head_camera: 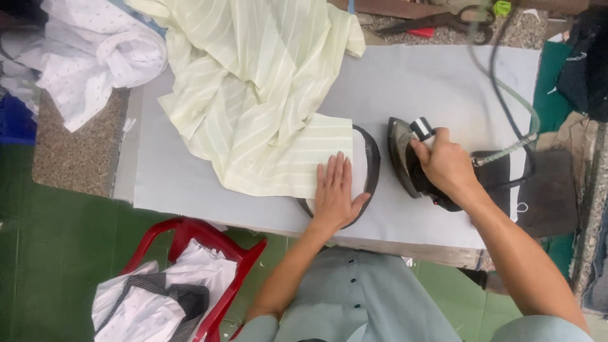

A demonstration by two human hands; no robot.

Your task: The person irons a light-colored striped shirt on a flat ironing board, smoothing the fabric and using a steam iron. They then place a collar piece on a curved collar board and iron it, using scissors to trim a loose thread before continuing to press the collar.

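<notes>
**Iron gripped, cloth pinned on a white pressing board**

Grey-blue shirt front and two bare forearms fill the bottom edge, nearest the lens. Beyond them lies the white ironing surface [437,88], a padded sheet laid over a speckled stone counter [76,152], with green floor below and a red plastic chair [218,244] heaped with white and striped cloth at lower left.

Left hand [335,193] lies flat, fingers spread slightly, pressing the folded edge of the pale yellow striped garment [253,95] over a dark oval pressing pad [372,158]. That garment's bulk trails away up and to the left.

Right hand [446,164] is closed around the handle of the black iron [408,161], which sits just right of the pad. Its long axis runs roughly away from the person, tip pointing to the far side, with a hose [506,95] curving off to the right. Scissors [443,20] lie at the far edge; white patterned fabric [88,57] is piled top left.
</notes>
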